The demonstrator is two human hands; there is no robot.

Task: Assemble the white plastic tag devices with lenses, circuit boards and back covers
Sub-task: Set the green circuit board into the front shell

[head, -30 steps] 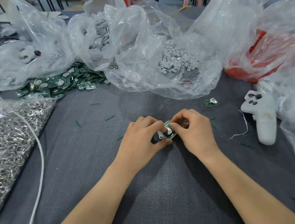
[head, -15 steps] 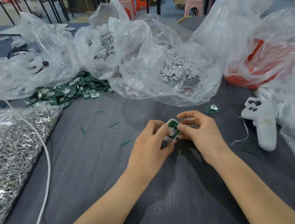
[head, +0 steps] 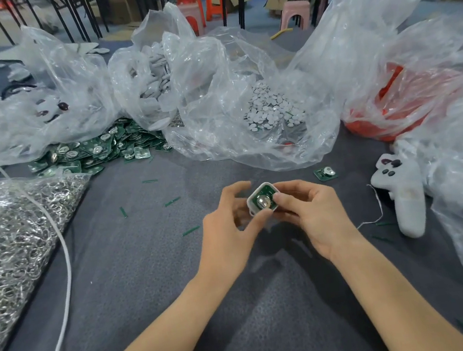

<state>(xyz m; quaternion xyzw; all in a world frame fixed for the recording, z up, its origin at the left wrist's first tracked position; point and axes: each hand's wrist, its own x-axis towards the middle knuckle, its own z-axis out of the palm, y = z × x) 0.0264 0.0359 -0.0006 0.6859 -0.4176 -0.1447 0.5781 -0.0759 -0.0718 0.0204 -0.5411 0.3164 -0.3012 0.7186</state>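
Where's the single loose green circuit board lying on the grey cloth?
In the head view, the small green circuit board lies beyond the right hand, left of the white plastic game controller.

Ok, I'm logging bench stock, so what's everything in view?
tag device: one, white with green board inside, between both hands
loose circuit board: one, green, right of the hands
circuit board pile: many, green, back left
ring bag: one, clear, silver rings, left edge
cable: one, white, across the ring bag
disc bag: one, clear, white discs, back centre
cover bag: one, clear, white pieces, back
left bag: one, clear, white pieces, back left
red item: one, red, under clear plastic, right
controller: one, white, right
slivers: several, green, scattered on cloth
cloth: one, grey, covering the table
left hand: one, fingers holding the tag device
right hand: one, thumb on the board, fingers gripping the device
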